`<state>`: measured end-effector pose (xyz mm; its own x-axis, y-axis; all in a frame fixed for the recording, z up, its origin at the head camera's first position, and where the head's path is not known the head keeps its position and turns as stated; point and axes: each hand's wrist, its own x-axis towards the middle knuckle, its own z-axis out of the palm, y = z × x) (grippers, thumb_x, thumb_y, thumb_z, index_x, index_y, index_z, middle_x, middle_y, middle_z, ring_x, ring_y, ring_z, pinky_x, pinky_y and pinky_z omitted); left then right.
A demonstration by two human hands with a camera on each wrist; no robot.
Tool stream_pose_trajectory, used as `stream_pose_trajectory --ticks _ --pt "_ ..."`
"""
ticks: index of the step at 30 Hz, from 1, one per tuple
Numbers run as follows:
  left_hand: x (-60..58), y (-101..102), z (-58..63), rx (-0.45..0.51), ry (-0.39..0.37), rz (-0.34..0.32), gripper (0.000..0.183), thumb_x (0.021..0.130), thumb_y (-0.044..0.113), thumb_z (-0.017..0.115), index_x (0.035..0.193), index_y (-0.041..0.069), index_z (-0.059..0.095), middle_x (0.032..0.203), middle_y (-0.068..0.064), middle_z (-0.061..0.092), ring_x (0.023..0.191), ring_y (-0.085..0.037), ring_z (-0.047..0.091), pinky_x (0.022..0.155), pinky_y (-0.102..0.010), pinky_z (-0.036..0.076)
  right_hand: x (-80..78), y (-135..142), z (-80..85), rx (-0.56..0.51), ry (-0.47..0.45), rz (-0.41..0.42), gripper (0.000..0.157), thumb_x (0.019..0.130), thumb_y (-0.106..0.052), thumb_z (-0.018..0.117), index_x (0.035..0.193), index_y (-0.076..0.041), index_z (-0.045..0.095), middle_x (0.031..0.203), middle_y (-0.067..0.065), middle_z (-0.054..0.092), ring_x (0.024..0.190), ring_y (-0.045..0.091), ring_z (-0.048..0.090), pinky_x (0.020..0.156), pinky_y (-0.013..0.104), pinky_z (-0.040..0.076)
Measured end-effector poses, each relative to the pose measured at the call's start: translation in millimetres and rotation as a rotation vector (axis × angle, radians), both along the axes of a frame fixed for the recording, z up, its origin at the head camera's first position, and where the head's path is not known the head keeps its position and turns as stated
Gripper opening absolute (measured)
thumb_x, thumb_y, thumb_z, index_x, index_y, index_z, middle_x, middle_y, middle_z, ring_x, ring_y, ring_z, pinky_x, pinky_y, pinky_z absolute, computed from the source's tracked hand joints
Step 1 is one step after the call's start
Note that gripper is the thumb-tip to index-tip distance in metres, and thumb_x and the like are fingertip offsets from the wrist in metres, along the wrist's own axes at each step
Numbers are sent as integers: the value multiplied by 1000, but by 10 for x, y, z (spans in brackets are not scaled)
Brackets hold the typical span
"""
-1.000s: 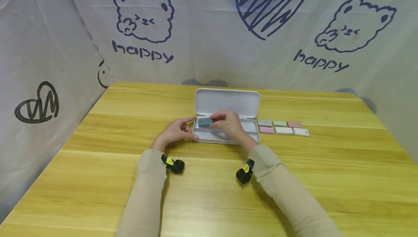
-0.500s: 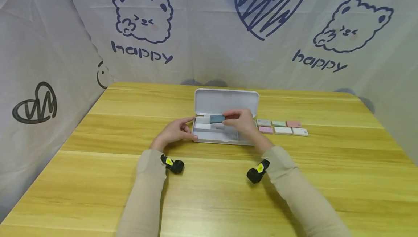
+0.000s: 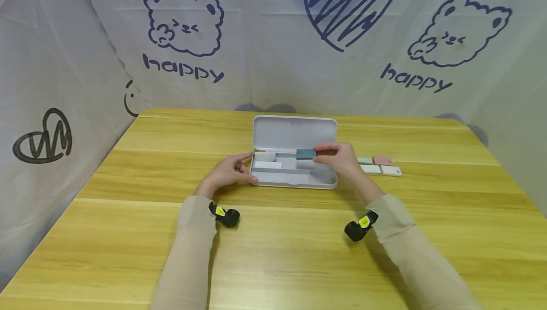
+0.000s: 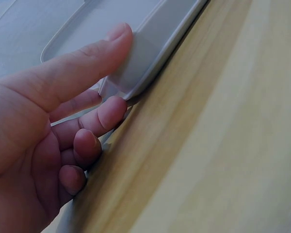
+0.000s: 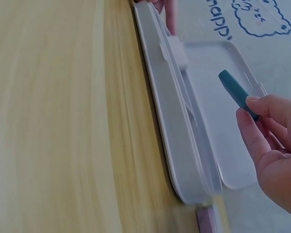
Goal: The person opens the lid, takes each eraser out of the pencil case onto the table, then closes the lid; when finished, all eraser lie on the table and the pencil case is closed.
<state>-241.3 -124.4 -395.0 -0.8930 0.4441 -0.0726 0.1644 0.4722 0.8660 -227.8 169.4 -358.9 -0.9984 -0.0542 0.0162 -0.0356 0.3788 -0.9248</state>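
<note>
A white pencil case (image 3: 279, 177) lies with its lid (image 3: 295, 133) raised at the back; dividers split its inside. My left hand (image 3: 226, 172) grips the left end, its thumb (image 4: 102, 53) over the rim and fingers curled at the corner. Between thumb and fingers, my right hand (image 3: 346, 160) pinches a blue eraser (image 3: 305, 154), held above the rear right of the case. In the right wrist view the blue eraser (image 5: 237, 92) appears in front of the lid. Two white blocks (image 3: 268, 164) sit at the left of the rear compartment.
Right of the case, small eraser-like blocks lie on the wooden table (image 3: 273, 253): a green one (image 3: 364, 160), a red one (image 3: 382, 161) and white ones (image 3: 391, 171). A pinkish block (image 5: 208, 221) shows beside the case's end. A printed cloth (image 3: 265, 77) hangs behind.
My right hand has carried the blue eraser rightward from the case's left side, uncovering the white blocks there. It now covers some blocks on the table. My left hand stays at the left end.
</note>
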Motion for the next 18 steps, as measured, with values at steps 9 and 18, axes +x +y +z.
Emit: stream_pose_trajectory --ticks 9,18 --pt "5 -7 -5 5 0 2 80 70 17 77 137 3 35 72 -6 55 63 -13 45 59 -25 36 79 328 17 -1 -41 -45 36 74 -3 71 107 7 61 101 11 62 79 5 55 67 18 46" --pt "12 4 22 4 -12 7 80 70 16 77 137 5 35 72 -5 55 62 -13 45 59 -25 36 181 627 14 14 -6 -21 37 76 -2 69 108 13 57 95 9 63 76 1 55 66 16 45"
